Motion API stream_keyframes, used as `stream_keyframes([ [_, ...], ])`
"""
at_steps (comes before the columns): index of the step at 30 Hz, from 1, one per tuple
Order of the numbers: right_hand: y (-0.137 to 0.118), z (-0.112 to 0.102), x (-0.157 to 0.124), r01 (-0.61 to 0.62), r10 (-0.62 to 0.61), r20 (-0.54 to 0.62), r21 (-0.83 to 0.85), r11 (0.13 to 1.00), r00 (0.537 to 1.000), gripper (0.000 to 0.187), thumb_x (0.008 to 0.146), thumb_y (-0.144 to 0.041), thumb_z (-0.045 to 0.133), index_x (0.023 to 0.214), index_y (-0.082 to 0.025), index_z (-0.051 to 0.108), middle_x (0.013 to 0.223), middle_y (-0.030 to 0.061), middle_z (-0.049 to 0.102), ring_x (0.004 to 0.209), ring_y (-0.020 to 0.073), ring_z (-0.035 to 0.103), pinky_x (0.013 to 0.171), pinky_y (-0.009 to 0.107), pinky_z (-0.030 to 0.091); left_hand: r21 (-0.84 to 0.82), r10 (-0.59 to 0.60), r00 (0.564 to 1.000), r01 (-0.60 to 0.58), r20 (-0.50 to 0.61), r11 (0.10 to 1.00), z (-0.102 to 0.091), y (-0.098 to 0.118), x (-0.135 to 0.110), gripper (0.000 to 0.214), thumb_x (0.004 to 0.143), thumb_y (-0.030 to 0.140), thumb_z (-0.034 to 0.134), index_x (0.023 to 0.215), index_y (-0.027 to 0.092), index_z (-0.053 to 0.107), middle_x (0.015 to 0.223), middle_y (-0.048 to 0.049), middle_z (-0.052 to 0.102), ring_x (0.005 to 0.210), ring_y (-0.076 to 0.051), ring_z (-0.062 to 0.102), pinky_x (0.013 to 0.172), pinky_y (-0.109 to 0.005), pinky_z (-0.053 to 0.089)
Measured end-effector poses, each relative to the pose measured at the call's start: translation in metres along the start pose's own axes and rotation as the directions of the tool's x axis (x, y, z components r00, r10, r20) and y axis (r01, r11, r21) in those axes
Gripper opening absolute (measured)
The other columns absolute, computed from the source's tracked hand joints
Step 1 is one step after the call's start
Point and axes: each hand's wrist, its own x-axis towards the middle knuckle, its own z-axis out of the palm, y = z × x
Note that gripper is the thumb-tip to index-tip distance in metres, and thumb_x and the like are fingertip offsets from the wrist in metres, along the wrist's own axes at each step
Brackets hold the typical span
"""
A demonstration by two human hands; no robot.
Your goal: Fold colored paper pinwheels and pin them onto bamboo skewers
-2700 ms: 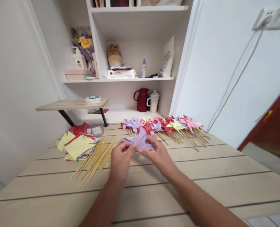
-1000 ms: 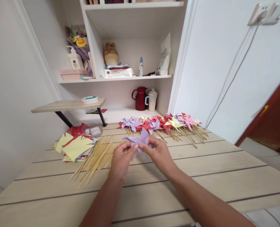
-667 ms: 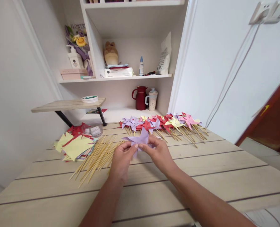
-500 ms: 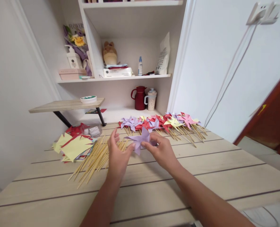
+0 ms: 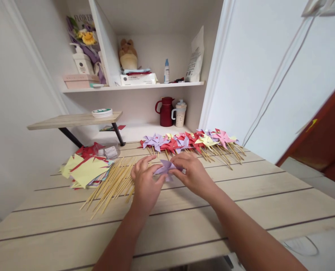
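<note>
My right hand (image 5: 194,174) is closed on a purple paper pinwheel (image 5: 164,166) and holds it low over the wooden table (image 5: 240,195), with the fingers curled over its top. My left hand (image 5: 145,182) is beside it, fingers stretched apart above the near ends of a pile of bamboo sticks (image 5: 112,184). Its thumb rests against the pinwheel's lower edge. Part of the pinwheel is hidden under my right fingers.
Finished pinwheels on sticks (image 5: 190,141) lie in a row at the back of the table. A stack of yellow and red cut paper (image 5: 84,169) and a small clear box (image 5: 107,151) sit at the left. Shelves behind hold a red jug (image 5: 165,111) and a cup (image 5: 179,113).
Both hands pinched the purple pinwheel raised above the table. My left hand has since let go and spread over the sticks, and my right hand has lowered the pinwheel toward the table.
</note>
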Motion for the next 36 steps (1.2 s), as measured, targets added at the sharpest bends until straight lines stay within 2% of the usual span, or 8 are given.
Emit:
stream_keyframes([
  [8,0.001,0.0033,-0.0006,0.002,-0.002,0.015,-0.023,1.0,1.0,0.008,0.087,-0.02,0.069,0.08,-0.019,0.067,0.088,0.0051,0.073,0.084,0.0227,0.062,0.08,0.034,0.039,-0.056,0.01,0.999,-0.012,-0.038,0.998,-0.0008,0.0011,0.0005,0.015,0.072,0.014,0.078,0.079,0.026,0.075,0.106,-0.0039,0.075,0.103,-0.028,0.064,0.104,-0.055,0.036],
  [14,0.0012,0.0046,-0.0008,0.005,-0.005,0.008,-0.019,1.0,1.0,0.008,0.086,-0.019,0.07,0.08,-0.019,0.066,0.088,0.0054,0.073,0.086,0.023,0.062,0.081,0.035,0.039,-0.071,0.028,1.0,-0.028,0.001,0.997,-0.0001,-0.0006,0.0006,0.012,0.075,0.015,0.075,0.073,0.026,0.072,0.09,-0.0012,0.076,0.092,-0.024,0.067,0.107,-0.055,0.033],
  [20,0.0005,0.0043,-0.0007,0.001,-0.001,-0.009,0.01,1.0,1.0,0.009,0.087,-0.02,0.071,0.08,-0.019,0.066,0.087,0.0048,0.073,0.084,0.0221,0.062,0.08,0.034,0.04,-0.09,0.087,0.996,-0.087,-0.005,0.992,-0.0022,-0.0013,0.001,0.011,0.077,0.016,0.072,0.071,0.025,0.071,0.084,0.0005,0.076,0.085,-0.021,0.068,0.108,-0.052,0.032],
  [23,0.0004,0.0043,-0.0011,-0.002,0.002,-0.027,0.019,1.0,1.0,0.013,0.086,-0.024,0.072,0.076,-0.02,0.065,0.086,0.0043,0.073,0.082,0.0216,0.062,0.08,0.034,0.04,-0.134,0.081,0.996,-0.083,-0.021,0.987,-0.0011,-0.003,0.0018,0.01,0.076,0.017,0.07,0.071,0.025,0.072,0.082,-0.0004,0.075,0.083,-0.021,0.067,0.104,-0.05,0.038],
  [27,-0.0006,0.0062,-0.0014,-0.029,0.033,-0.08,0.055,0.998,0.996,0.014,0.085,-0.026,0.073,0.074,-0.021,0.067,0.087,0.0034,0.074,0.083,0.0209,0.064,0.082,0.036,0.041,-0.278,0.001,1.0,-0.007,-0.023,0.96,0.002,-0.0052,0.0023,0.009,0.073,0.019,0.068,0.069,0.024,0.074,0.08,-0.0034,0.074,0.084,-0.023,0.066,0.087,-0.041,0.049],
  [31,-0.0034,0.0058,-0.0004,-0.06,0.081,-0.189,0.114,0.992,0.979,0.007,0.085,-0.027,0.074,0.08,-0.023,0.071,0.089,0.0048,0.075,0.087,0.0233,0.067,0.085,0.039,0.045,-0.443,-0.106,0.993,0.119,0.053,0.889,0.0003,-0.004,0.0025,0.013,0.076,0.022,0.064,0.07,0.023,0.075,0.081,-0.0034,0.072,0.084,-0.021,0.065,0.08,-0.033,0.051],
  [34,-0.0023,0.0009,-0.0001,-0.106,0.174,-0.313,0.222,0.969,0.934,0.006,0.085,-0.029,0.072,0.089,-0.024,0.072,0.092,0.0051,0.075,0.092,0.0244,0.067,0.087,0.04,0.048,-0.541,-0.215,0.969,0.246,0.12,0.804,-0.0022,-0.0046,0.0028,0.015,0.078,0.024,0.063,0.073,0.022,0.077,0.083,-0.003,0.071,0.087,-0.021,0.066,0.081,-0.031,0.05],
  [36,0.0021,-0.0028,-0.0008,-0.179,0.296,-0.375,0.316,0.932,0.878,0.009,0.086,-0.031,0.07,0.092,-0.024,0.072,0.095,0.0046,0.075,0.092,0.0236,0.067,0.087,0.04,0.05,-0.602,-0.285,0.947,0.314,0.146,0.735,-0.0026,-0.0067,0.0028,0.015,0.079,0.026,0.064,0.076,0.02,0.077,0.086,-0.0035,0.071,0.09,-0.021,0.066,0.082,-0.03,0.049],
])
